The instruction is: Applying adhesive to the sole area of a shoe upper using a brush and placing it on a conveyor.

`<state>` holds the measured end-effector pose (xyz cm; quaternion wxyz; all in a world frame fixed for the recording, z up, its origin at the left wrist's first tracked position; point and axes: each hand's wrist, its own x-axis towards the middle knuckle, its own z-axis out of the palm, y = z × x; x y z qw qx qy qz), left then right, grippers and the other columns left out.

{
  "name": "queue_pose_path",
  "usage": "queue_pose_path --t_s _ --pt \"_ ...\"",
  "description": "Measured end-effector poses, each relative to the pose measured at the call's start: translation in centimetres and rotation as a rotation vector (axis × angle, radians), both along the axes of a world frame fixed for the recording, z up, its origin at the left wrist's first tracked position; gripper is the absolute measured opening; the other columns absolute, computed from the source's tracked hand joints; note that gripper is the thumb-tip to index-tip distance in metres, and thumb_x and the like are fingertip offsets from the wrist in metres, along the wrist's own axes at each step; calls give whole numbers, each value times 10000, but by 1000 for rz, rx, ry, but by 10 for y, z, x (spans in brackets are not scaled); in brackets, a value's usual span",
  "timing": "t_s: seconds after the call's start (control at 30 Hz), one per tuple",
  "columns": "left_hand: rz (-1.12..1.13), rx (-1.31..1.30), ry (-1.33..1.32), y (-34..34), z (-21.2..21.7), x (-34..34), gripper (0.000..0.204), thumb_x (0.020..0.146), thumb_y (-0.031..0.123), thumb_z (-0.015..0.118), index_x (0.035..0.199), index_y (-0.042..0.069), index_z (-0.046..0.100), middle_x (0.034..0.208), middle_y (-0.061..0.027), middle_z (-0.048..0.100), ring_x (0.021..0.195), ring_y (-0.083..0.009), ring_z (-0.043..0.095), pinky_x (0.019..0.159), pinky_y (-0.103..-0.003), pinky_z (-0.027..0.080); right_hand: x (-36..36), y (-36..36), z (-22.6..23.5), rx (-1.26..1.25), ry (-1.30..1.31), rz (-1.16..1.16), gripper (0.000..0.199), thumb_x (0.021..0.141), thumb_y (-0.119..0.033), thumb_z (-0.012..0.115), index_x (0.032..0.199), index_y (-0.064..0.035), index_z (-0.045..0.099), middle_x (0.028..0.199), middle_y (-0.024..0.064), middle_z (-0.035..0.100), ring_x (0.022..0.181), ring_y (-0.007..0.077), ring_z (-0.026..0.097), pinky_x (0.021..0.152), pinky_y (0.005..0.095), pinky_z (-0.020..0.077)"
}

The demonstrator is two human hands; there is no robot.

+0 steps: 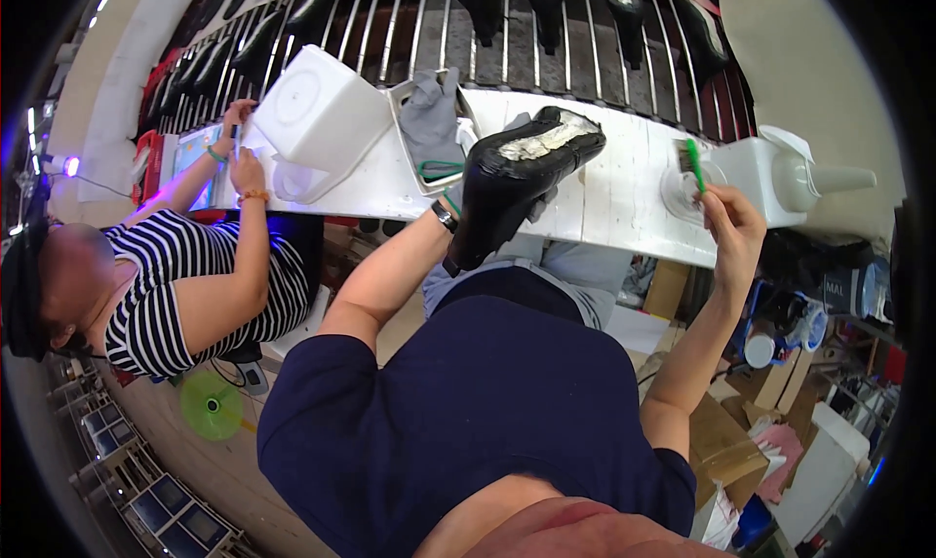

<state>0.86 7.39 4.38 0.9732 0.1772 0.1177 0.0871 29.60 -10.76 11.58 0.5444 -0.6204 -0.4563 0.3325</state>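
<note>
A black shoe upper [492,190] is held up over the table's front edge, its underside turned upward with a whitish strip along it. My left hand [539,205], in a grey glove, grips it from below; the shoe hides most of the fingers. To the right, my bare right hand [733,222] pinches a small green brush [693,164] with dark bristles. The brush is held upright at a small round whitish container [677,193] on the table; whether it touches the container I cannot tell.
Along the back of the white table [609,192] runs a roller rack [419,32] bearing several black shoes. A tray with grey gloves [429,119] and a white tub [317,105] stand left, a white jug [765,178] right. A co-worker in stripes [210,290] sits at the left.
</note>
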Motion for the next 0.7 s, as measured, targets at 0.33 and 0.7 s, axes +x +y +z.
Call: queue_pose_path --t_s 0.33,0.7 --pt "46 -77 -113 -5 -9 -8 514 976 433 458 1227 -10 531 888 -163 622 718 -228 605 652 -328 505 -27 -35 -124 29 350 -790 168 923 -113 642 1052 -7 661 942 46 682 684 42 509 531 182 342" --pt "390 1064 170 9 12 6 448 1043 357 325 1310 30 476 975 -116 654 583 -165 649 444 -259 525 -41 -16 -98 36 336 -798 111 919 -123 648 1004 -56 671 910 6 682 655 9 475 521 166 308"
